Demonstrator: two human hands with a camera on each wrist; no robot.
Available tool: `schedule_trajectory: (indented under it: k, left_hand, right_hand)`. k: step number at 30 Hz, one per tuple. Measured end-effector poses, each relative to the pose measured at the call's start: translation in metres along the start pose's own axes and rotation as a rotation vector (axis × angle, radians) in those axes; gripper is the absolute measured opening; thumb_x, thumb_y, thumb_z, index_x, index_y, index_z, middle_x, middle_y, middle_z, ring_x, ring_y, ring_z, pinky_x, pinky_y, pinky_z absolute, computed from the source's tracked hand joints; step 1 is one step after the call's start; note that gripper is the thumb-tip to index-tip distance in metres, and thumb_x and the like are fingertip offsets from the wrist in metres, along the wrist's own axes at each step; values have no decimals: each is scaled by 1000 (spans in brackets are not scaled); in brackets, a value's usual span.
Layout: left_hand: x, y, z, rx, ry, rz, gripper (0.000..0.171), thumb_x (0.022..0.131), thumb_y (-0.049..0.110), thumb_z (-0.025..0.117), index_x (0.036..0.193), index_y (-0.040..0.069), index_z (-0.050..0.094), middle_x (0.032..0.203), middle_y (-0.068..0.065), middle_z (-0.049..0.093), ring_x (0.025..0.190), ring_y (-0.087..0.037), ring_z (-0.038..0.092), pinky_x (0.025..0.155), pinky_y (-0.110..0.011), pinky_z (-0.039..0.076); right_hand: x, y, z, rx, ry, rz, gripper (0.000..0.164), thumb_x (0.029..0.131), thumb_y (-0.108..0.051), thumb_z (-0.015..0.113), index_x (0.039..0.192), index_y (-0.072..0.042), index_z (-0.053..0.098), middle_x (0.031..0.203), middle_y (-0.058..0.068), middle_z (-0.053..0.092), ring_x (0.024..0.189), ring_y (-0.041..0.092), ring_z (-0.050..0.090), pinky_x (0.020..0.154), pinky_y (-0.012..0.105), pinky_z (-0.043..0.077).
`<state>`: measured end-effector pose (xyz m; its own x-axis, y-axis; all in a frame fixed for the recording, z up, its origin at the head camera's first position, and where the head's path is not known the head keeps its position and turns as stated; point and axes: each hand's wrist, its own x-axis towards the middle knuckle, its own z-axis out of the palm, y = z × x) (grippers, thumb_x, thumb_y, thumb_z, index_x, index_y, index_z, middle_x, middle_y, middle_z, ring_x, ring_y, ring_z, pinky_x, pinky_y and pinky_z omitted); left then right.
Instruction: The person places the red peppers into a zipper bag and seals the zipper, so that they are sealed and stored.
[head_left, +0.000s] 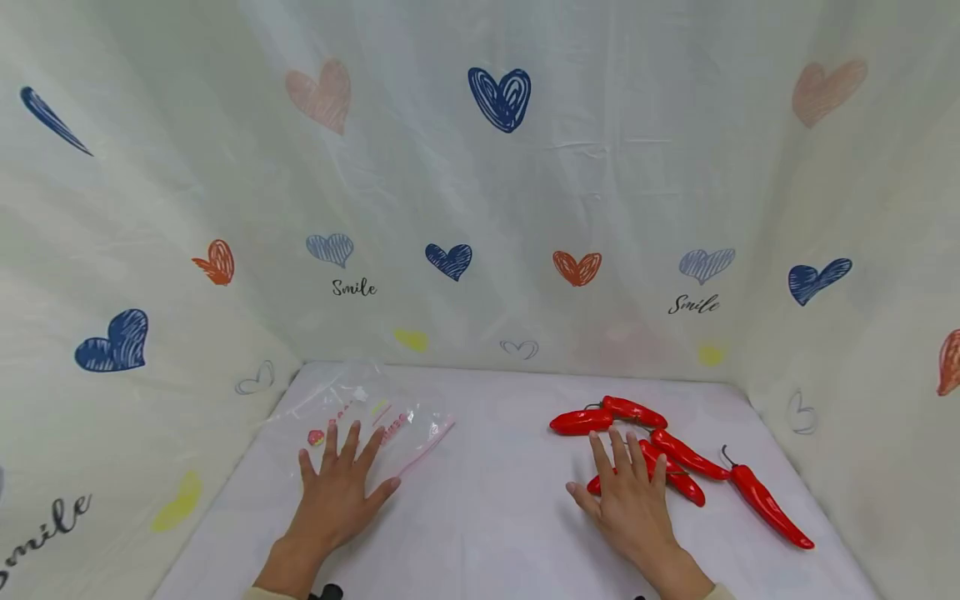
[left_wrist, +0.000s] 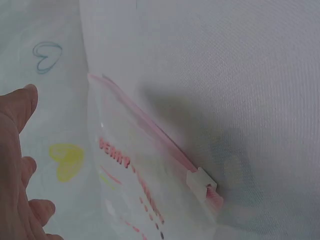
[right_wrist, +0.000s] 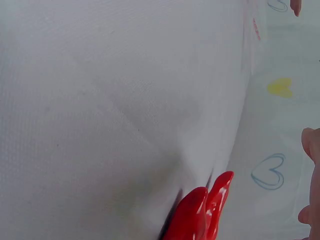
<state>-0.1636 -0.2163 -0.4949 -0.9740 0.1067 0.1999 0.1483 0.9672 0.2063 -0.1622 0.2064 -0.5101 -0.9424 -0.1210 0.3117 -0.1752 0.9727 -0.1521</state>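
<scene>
Fine-grained white tabletop (head_left: pixel 495 500) — filmy clear bag (head_left: pixel 382 407), glossy tapered peppers (head_left: pixel 688 455).

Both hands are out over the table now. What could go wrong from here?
Most of the red peppers lie bunched, so the right hand might knock others if it picks one. The rightmost pepper lies near the right edge of the table and could roll toward it. The clear bag looks thin, so it may slide or crumple when the left hand handles it.
</scene>
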Motion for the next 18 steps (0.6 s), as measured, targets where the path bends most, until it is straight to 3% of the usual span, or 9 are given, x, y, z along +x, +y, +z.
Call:
schedule_trajectory:
  k: [11,18]
  left_hand:
    - [3,-7,-1,35,5,1,78,96,58,66,160,18,45,167,-26,35,157,-55,18,112,-91,11]
    - [4,-20,1,27,3,-3,78,97,57,66,161,18,44,168,-26,33,157,-55,17,112,-90,9]
  right_hand:
    - [1,-5,3,12,-18,12,92,88,-56,78,160,-8,44,165,27,38,154,52,26,117,85,11]
    - [3,-12,9,14,-32,12,92,88,-56,78,160,-9,45,165,26,38,154,51,26,119,83,14]
